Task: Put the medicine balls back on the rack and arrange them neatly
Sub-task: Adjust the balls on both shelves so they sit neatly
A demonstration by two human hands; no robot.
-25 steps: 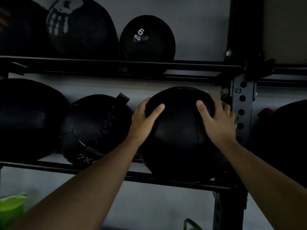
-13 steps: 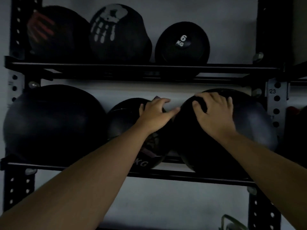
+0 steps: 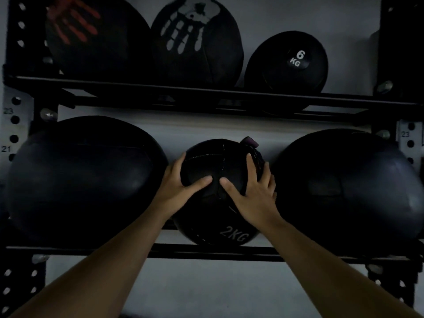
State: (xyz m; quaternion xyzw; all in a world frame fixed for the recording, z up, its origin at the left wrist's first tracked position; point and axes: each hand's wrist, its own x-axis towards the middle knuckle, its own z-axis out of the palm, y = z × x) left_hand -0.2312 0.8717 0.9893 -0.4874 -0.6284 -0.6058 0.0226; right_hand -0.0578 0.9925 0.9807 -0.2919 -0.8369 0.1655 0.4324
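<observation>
So, readable stuff first: "2KG" in pale letters low on the front of the small black medicine ball (image 3: 220, 191), "6 KG" in white on the slam ball (image 3: 286, 63) up top at the right, and stamped hole numbers on the rack (image 3: 206, 251) uprights, "23" and "21" on the left post, "23" on the right one. No brand names legible anywhere, way too dim.

Both hands planted on that 2KG ball, middle of the lower shelf. Left hand (image 3: 181, 191) spread wide over its left side, thumb angled in across the front. Right hand (image 3: 252, 191) same deal on the right side, fingers fanned upward, thumb pointing toward the other thumb, tips nearly meeting. Open palms pressed flat on the surface rather than curled around anything. Looks stitched in panels with seams crossing near the top, plus a small purplish tab (image 3: 249, 141) sticking out at the upper right.

Either side of it, a big black ball on the left (image 3: 85, 177) and a big black ball on the right (image 3: 346, 191), both smooth and far fatter, left one touching or almost touching the left wrist area.

Upper shelf: ball with a red handprint (image 3: 96, 35) at left, ball with a white handprint (image 3: 195, 40) beside it, touching, then the 6 KG one sitting a bit apart.
</observation>
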